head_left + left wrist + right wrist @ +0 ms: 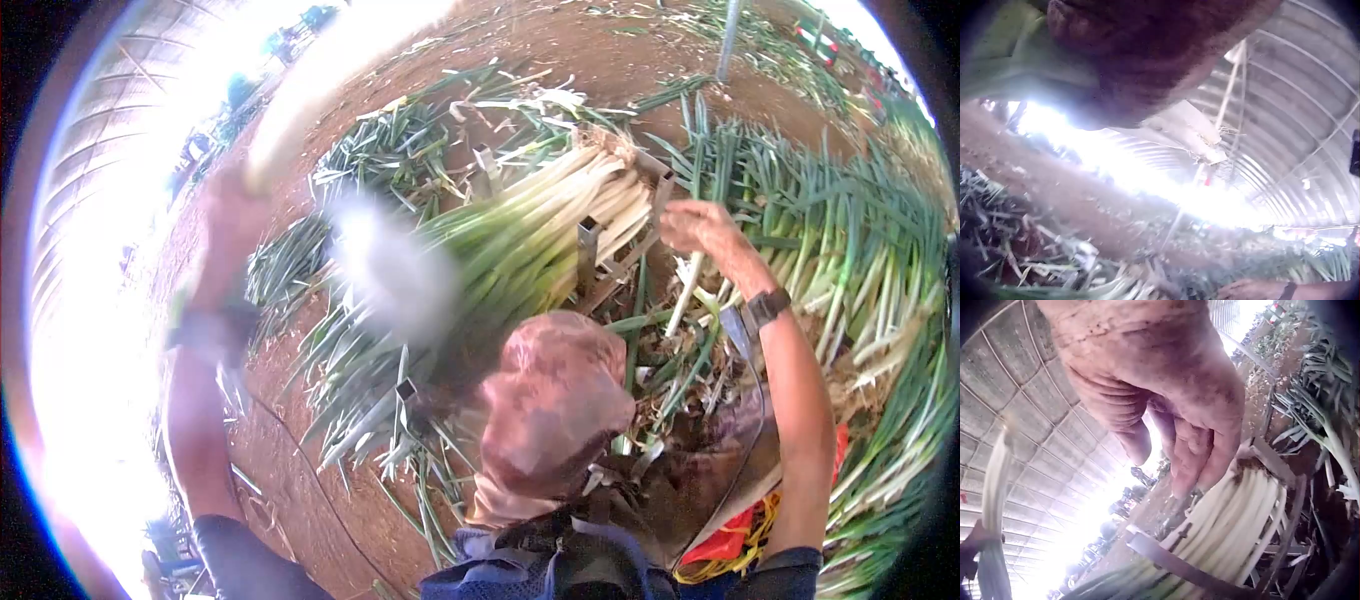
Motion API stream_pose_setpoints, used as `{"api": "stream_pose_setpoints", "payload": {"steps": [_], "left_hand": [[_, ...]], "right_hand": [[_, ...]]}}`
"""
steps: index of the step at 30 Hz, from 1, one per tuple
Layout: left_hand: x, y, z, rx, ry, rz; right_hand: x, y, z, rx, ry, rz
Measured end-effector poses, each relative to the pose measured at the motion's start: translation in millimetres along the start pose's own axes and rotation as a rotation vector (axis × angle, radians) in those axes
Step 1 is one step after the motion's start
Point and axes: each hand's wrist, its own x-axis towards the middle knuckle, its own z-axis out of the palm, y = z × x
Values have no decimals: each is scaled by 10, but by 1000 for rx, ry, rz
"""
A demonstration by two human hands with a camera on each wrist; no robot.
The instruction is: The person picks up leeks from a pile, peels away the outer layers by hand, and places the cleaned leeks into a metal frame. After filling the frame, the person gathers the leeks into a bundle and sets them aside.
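Observation:
My left hand (232,225) is raised at the left and grips thick green onions, blurred by motion in the head view; their pale root ends (1200,139) show in the left wrist view. In the right wrist view a white shaft (996,500) rises from that hand. My right hand (700,228) hovers by the root end of a big pile of green onions (540,215), its fingers (1194,447) loosely bent with nothing between them. The pile lies in a metal rack (588,245) with upright posts, white shafts toward my right and green leaves toward my left.
More green onions (800,230) lie heaped along the right side. Cut leaves (385,150) are piled behind the rack on bare soil (480,45). A metal pole (730,40) stands at the back. Another person's head (555,400) appears low in the middle. Orange and yellow cord (735,540) lies at lower right.

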Motion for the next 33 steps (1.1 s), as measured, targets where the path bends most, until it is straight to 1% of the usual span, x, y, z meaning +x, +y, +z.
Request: {"api": "stream_pose_setpoints", "payload": {"steps": [2, 3, 4, 5, 6, 7, 8, 9, 10, 12, 13, 14, 15, 17, 19, 21, 23, 24, 25, 27, 28, 30, 33], "left_hand": [[-241, -183, 930, 454, -105, 327], [-315, -221, 1280, 252, -275, 232], [-356, -46, 1407, 44, -441, 131], [-422, 112, 1507, -194, -540, 38], [-468, 470, 1505, -434, -635, -58], [-439, 777, 1579, -428, -648, -62], [-417, 1051, 1673, -311, -679, 17], [-398, 1224, 1796, -195, -710, 99], [-381, 1304, 1965, -192, -729, 97], [-318, 1518, 2319, -222, -835, 104], [-285, 1636, 2462, -225, -848, 116], [-262, 1756, 2545, -134, -882, 130], [-242, 1840, 2628, -45, -912, 144], [-225, 1917, 2805, -43, -948, 165], [-224, 1969, 2870, -118, -915, 169], [-226, 2023, 2949, -97, -928, 142], [-272, 1986, 3052, -354, -1000, 21], [-312, 2005, 3112, -383, -982, 6], [-307, 2027, 3113, -390, -974, 21], [-294, 2091, 3136, -399, -964, 56], [-290, 2113, 3151, -404, -964, 70], [-289, 2164, 3176, -423, -958, 94], [-288, 2215, 3244, -449, -954, 139]], "right_hand": [[146, 213, -32, 15, 11, 56], [250, 312, -57, -1, 26, 85], [362, 391, -95, 18, -3, 104], [490, 474, -133, 38, -30, 124], [580, 448, -110, 61, -39, 138], [755, 590, -147, 75, -80, 118], [889, 594, -129, 66, -85, 111], [1020, 564, -63, 57, -90, 104], [1169, 578, 3, 62, -93, 122], [1448, 560, 89, 216, -265, 17], [1600, 524, 168, 248, -302, 19], [1741, 491, 270, 283, -341, 20], [1862, 483, 374, 290, -331, 30], [2093, 510, 536, 515, -432, 40], [2317, 551, 665, 532, -436, 74], [2496, 597, 747, 541, -443, 109], [2668, 642, 827, 805, -271, 187], [2774, 722, 827, 867, -301, 165], [2773, 699, 842, 867, -302, 171], [2739, 669, 890, 844, -152, 176], [2738, 690, 896, 845, -152, 181], [2736, 718, 916, 859, -162, 81], [2823, 766, 945, 789, -128, 110]]}}
